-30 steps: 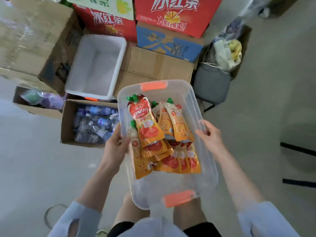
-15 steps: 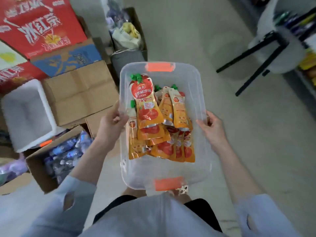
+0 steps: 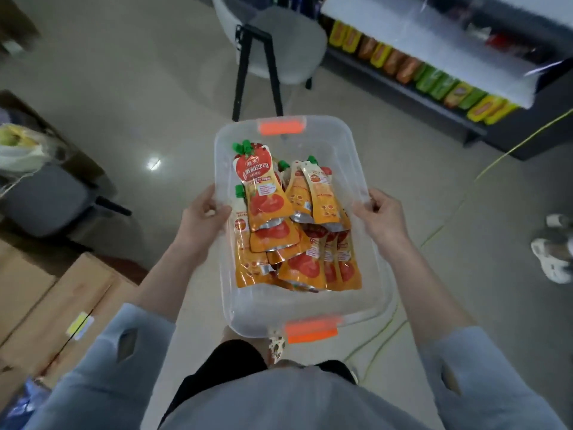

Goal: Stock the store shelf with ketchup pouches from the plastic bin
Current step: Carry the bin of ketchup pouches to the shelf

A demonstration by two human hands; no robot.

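Now left hand [image 3: 203, 214] and right hand [image 3: 383, 220] grip the plastic bin [image 3: 369, 169], ketchup pouches [image 3: 291, 231] between.

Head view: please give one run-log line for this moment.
left hand: grips plastic bin rim | right hand: grips opposite rim | ketchup pouches: inside bin | store shelf: ahead right

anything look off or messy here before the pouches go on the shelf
Nothing looks spilled or torn. The ketchup pouches lie in a loose, overlapping heap in the plastic bin. One oddity: a yellow cable trails across the floor to the right of the bin, near the shelf, a possible trip hazard.
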